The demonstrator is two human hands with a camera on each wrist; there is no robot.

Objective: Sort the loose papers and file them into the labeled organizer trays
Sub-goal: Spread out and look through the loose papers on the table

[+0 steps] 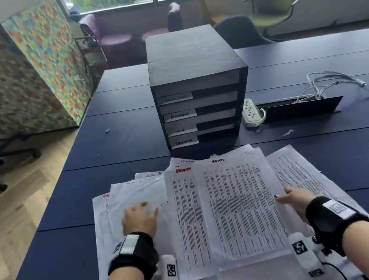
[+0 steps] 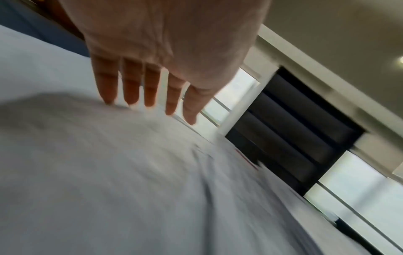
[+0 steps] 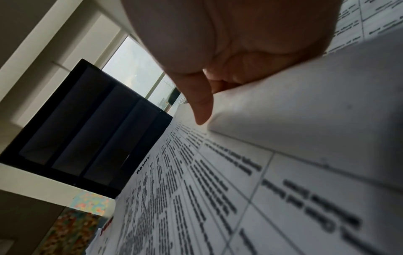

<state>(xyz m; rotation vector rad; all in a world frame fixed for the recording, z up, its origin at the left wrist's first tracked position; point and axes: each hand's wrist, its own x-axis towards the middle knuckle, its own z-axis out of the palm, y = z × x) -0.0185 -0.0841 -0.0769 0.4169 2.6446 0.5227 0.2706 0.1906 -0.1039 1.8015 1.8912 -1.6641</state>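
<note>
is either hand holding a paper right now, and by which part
The right hand pinches the top ADMIN sheet by its right edge, thumb on top. The left hand holds nothing; its straight fingers only press on the left papers.

Navy table (image 1: pixel 129 136) w/ papers (image 1: pixel 237 204), organizer (image 1: pixel 194 70), power strip (image 1: pixel 250 112)

The left hand (image 2: pixel 165 51) reaches out with fingers (image 2: pixel 130 82) straight and slightly spread, their tips touching the white papers (image 2: pixel 109 172); beyond stands the dark organizer (image 2: pixel 290 138), blurred; behind it bright windows (image 2: pixel 359 186).
</note>
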